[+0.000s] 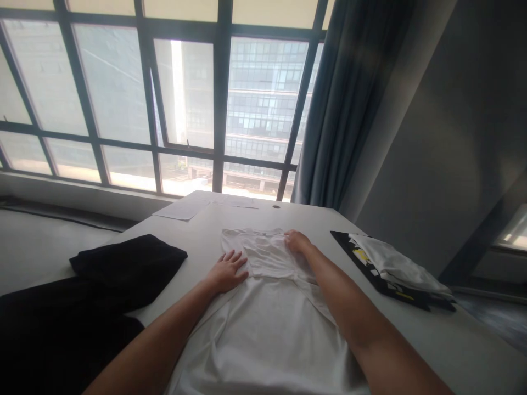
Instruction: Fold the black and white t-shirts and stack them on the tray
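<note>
A white garment [267, 255], which looks like a shirt, lies wrinkled on the white table in front of me. Its upper part is folded over, with a seam-like edge running across it, and smoother white cloth [275, 323] stretches from there to the bottom of the view. My left hand [226, 271] rests flat on the garment's left side, fingers spread. At the far right corner, my right hand [297, 241] has its fingers drawn together and curled on the cloth edge; its fingertips are partly hidden.
Black folded cloth [132, 269] lies at the left. On the right, a white cloth [399, 266] sits on a black one with yellow and white print [370, 274]. Papers [185, 207] lie near the table's [313, 216] far edge, before windows and a dark curtain [333, 109].
</note>
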